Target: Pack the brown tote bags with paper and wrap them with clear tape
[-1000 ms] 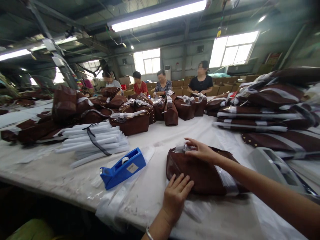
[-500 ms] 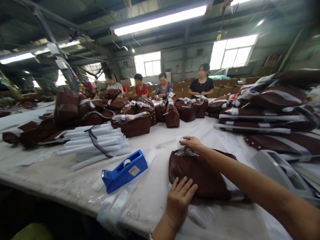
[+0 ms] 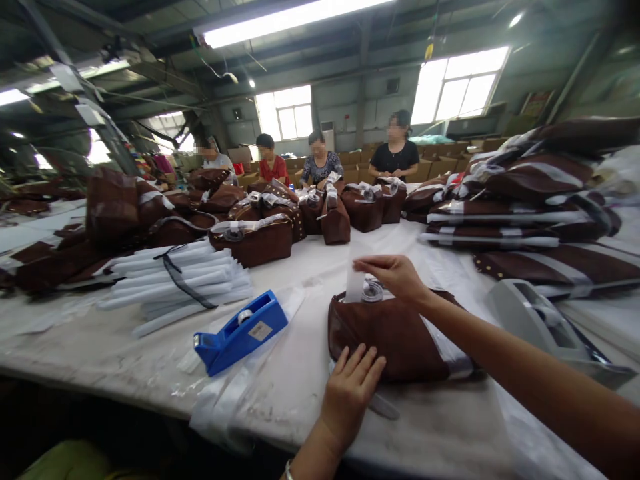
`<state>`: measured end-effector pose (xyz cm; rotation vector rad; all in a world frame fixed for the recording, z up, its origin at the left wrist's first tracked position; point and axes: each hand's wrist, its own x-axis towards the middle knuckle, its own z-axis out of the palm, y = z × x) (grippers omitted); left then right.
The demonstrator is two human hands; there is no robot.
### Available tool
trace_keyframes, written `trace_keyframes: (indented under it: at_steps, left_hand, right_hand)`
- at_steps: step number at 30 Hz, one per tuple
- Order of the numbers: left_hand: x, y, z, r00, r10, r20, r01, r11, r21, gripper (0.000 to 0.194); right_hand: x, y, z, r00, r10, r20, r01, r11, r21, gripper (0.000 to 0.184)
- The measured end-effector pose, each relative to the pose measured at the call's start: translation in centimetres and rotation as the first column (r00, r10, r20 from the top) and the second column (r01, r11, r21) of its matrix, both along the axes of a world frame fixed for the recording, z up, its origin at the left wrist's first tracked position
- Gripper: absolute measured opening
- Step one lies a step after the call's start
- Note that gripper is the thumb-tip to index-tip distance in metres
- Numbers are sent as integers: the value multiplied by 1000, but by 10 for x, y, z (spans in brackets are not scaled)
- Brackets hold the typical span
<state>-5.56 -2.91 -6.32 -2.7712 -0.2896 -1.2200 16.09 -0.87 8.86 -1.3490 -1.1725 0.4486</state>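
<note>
A brown leather bag (image 3: pixel 395 337) lies flat on the white table (image 3: pixel 125 347) in front of me. My left hand (image 3: pixel 350 390) rests on the bag's near edge with fingers stretched flat, holding nothing. At the bag's far edge my right hand (image 3: pixel 395 273) pinches a white paper strip (image 3: pixel 355 283) and holds it up above the wrapped metal fitting (image 3: pixel 373 291).
A blue tape dispenser (image 3: pixel 240 331) sits left of the bag, a grey one (image 3: pixel 545 323) to the right. Tied white rolls (image 3: pixel 175 280) lie at left. Brown bags are heaped at left, centre (image 3: pixel 255 240) and stacked at right (image 3: pixel 530 213). Several people sit at the far end.
My right hand has lifted from the bag's top, pulling the white strip upward. My left hand has stayed pressed on the bag's near edge.
</note>
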Motion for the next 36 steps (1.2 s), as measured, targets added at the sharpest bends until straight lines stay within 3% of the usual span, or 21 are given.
trace_keyframes:
  at_steps: [4,8,11,15,19,22,24,26,28,33,36]
  left_hand:
    - [-9,4,5,997,-72,-40,68,993,-100,33]
    - [-12,7,6,993,-118,28,122,959,-254,27]
    - [-12,5,3,991,-106,83,126,947,-294,33]
    - [-10,2,0,987,-68,146,109,948,-298,30]
    - [-11,3,0,983,28,181,41,929,-369,36]
    - [-12,5,-1,992,-9,123,51,936,-347,55]
    - [-12,7,-2,994,-87,71,105,940,-325,63]
    - [-13,8,-3,991,-130,37,135,936,-325,69]
    - [-13,9,-3,991,-130,18,128,931,-340,76]
    - [-13,9,-3,992,-127,-2,119,935,-335,82]
    - [-13,10,-3,991,-132,-19,118,936,-332,83]
  right_hand:
    - [-29,-65,-19,910,86,405,-88,996,-14,20]
    - [-48,-102,-54,823,126,553,-215,972,99,24]
    - [-55,-114,-81,769,153,621,-290,949,125,33]
    - [-60,-123,-109,746,142,651,-254,964,81,40]
    - [-64,-128,-118,701,81,708,-231,966,118,40]
    - [-68,-140,-117,691,83,718,-248,960,128,34]
    - [-72,-155,-117,748,57,662,-186,974,127,29]
    - [-74,-174,-122,809,-35,587,-13,997,78,22]
    - [-77,-190,-131,814,-131,567,187,981,-41,18]
    - [-92,-191,-144,699,-125,704,490,801,-344,35]
    - [-102,-175,-138,702,-98,705,549,705,-449,31]
